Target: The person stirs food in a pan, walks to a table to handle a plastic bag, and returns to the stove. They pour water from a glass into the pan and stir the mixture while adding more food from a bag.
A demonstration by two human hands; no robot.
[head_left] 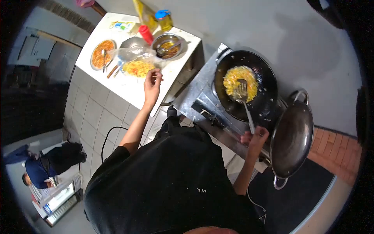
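My right hand [257,137] grips the pale handle of a slotted turner [249,113]. Its slotted head rests in a yellow-and-white chopped mixture [238,78], which looks like egg, in a black wok [269,87] on a stove [200,91]. My left hand [152,86] is raised at the edge of the white table, its fingers curled together. Right beside it lies a clear plastic bag [140,52] with shredded yellow-orange food [136,69] under or in it. Whether the fingers pinch something, such as the bag's edge, I cannot make out.
The white table [128,91] also bears a plate of orange food [102,55] with a spoon, a steel bowl [167,45] of sauce, a red bottle [145,35] and a blue-lidded jar [164,20]. An empty wok [292,136] leans right of the stove. Another person [39,171] is at far left.
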